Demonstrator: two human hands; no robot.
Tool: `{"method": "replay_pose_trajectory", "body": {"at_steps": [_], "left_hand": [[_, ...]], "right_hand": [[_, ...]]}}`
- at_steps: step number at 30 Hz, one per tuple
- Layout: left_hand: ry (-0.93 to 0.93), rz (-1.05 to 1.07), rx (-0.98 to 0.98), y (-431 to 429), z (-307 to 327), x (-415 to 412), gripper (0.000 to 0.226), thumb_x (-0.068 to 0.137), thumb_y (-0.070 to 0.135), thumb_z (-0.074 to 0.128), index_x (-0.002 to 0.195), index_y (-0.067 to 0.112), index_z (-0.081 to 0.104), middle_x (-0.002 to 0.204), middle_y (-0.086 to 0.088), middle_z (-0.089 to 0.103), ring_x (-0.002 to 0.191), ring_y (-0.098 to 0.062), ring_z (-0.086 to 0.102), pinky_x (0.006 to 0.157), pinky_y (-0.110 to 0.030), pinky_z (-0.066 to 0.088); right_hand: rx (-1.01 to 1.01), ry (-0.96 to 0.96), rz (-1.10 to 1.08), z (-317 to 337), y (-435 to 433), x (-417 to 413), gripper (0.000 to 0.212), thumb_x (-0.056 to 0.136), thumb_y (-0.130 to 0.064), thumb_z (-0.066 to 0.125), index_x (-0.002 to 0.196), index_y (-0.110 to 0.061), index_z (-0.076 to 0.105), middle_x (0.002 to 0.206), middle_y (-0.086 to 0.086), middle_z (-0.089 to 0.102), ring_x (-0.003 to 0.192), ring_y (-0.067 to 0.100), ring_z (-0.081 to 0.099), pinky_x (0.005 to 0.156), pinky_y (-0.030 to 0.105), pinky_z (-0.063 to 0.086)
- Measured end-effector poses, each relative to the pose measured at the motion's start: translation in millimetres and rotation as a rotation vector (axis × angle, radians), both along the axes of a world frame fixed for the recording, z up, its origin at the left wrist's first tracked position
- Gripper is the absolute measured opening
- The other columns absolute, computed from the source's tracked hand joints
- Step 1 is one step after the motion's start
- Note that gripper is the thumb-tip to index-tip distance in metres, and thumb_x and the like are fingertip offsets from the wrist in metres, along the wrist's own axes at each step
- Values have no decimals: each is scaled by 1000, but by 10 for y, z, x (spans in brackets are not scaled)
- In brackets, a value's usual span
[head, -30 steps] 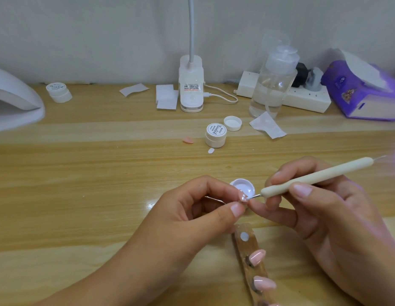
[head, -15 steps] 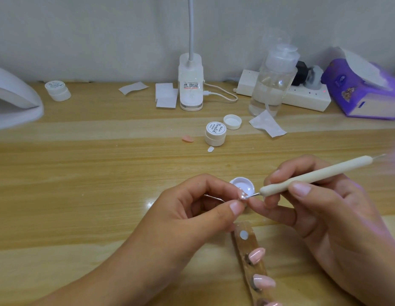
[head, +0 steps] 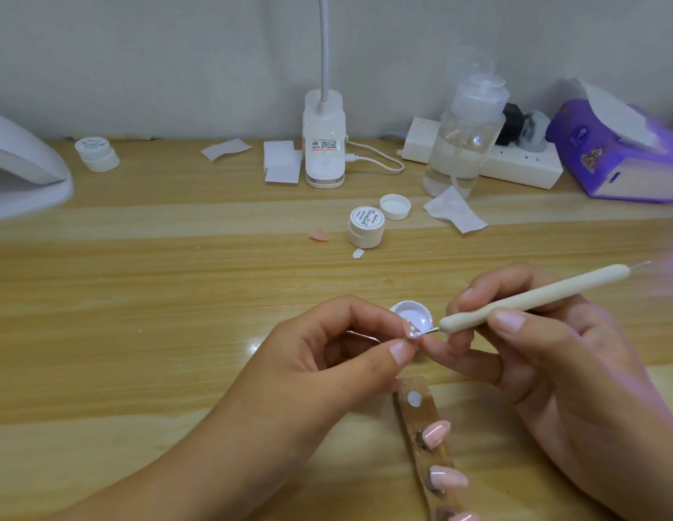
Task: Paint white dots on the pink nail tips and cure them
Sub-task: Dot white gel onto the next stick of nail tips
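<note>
Head view, the only one given. L hand [head: 327, 355] pinches a pink nail tip [head: 409, 330] btwn thumb and index, held over the table [head: 139, 295]. White dots show on it; count unclear. R hand [head: 553, 362] grips the dotting tool [head: 534, 298] pen-style, fingers curled round the shaft. Its metal point is touching the tip's lower part, or v. nearly. R's lower fingers seem to brace against L's thumb.

Small open pot [head: 412, 315] w/ white gel sits just behind the pinch at 12 o'clock. Wooden strip [head: 427, 411] lies at 6 o'clock, w/ a white pad near its top end. Plain pink tips [head: 436, 432] are stuck further down it, no dots seen on them. Cure lamp [head: 23, 174] is well apart at 10 o'clock, at frame edge.

Risks, my read:
- L thumb pad sits v. close to the wet dots, so any re-grip probably smears them.
- Tip is small, curved and glossy. Too much push from the tool could pop it out of the pinch, maybe into the pot.
- An overloaded point would give blobs that merge w/ neighbours.
- The lamp is a long carry at 10 o'clock w/ uncured gel, so a bump or tilt on the way could spoil the dots.
- R hand's heel hovers near the strip at 6 o'clock and could knock the waiting tips.
</note>
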State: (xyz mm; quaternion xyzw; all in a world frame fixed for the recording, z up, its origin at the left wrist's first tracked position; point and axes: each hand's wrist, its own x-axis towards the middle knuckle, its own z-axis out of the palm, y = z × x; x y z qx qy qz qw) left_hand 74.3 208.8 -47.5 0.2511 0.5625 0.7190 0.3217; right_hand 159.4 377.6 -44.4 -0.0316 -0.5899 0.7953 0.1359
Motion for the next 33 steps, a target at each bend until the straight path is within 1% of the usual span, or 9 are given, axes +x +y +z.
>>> {"method": "replay_pose_trajectory", "body": {"at_steps": [9, 12, 14, 16, 19, 24, 27, 30, 33], "left_hand": [[3, -4, -2, -5, 5, 6, 11, 69, 28, 72, 79, 26, 74, 68, 10, 67, 64, 0, 59, 62, -10, 46], [5, 0, -16, -1, 22, 8, 8, 72, 21, 75, 79, 26, 74, 68, 9, 67, 64, 0, 59, 62, -10, 46], [0, 7, -18, 4, 33, 15, 10, 75, 16, 72, 78, 25, 74, 67, 10, 67, 63, -1, 59, 61, -10, 46], [-8, 13, -18, 4, 41, 21, 12, 74, 15, 68, 78, 25, 74, 67, 9, 66, 63, 0, 58, 60, -10, 46], [-7, 9, -14, 6, 45, 21, 10, 73, 16, 72, 79, 24, 74, 67, 9, 67, 63, 0, 59, 61, -10, 47], [-10, 10, -5, 5, 38, 26, 13, 74, 13, 66, 79, 22, 74, 67, 10, 67, 63, 1, 59, 60, -9, 47], [2, 4, -8, 2, 32, 24, 13, 75, 13, 66, 80, 21, 74, 67, 11, 68, 63, 2, 59, 60, -9, 46], [9, -1, -13, 4, 25, 19, 12, 75, 13, 66, 80, 21, 74, 69, 10, 68, 65, 1, 60, 61, -10, 47], [50, 20, -53, -10, 15, 14, 11, 74, 17, 69, 78, 26, 73, 73, 11, 68, 69, 0, 59, 67, -11, 47]], "right_hand": [[5, 0, -3, -6, 4, 5, 13, 72, -22, 62, 77, -17, 72, 73, 5, 66, 72, 13, 66, 74, 32, 59], [6, 0, -4, -11, 5, 1, 13, 72, -23, 62, 77, -18, 73, 75, 4, 67, 72, 12, 66, 74, 33, 59], [9, 1, -5, -11, 6, 2, 13, 72, -23, 62, 78, -18, 73, 74, 4, 67, 72, 12, 66, 74, 33, 59], [9, 2, -8, -13, 7, 0, 13, 72, -23, 62, 77, -19, 73, 74, 5, 67, 72, 12, 66, 73, 33, 59], [6, 7, -4, -17, 11, -5, 13, 71, -22, 62, 77, -19, 73, 74, 4, 67, 71, 11, 66, 73, 33, 59], [-17, 49, 16, 10, 16, 8, 14, 73, -19, 59, 78, -17, 72, 72, 6, 65, 71, 13, 66, 73, 34, 59], [22, 66, 37, 29, 17, 17, 16, 73, -20, 57, 78, -18, 72, 73, 3, 67, 72, 13, 68, 73, 32, 58], [62, 67, 59, 33, 14, 17, 17, 74, -20, 57, 79, -21, 73, 76, -1, 70, 74, 10, 70, 74, 29, 58], [33, 67, 47, 28, 38, -8, 18, 75, -19, 55, 79, -21, 73, 74, -1, 70, 73, 11, 70, 77, 32, 58]]}}
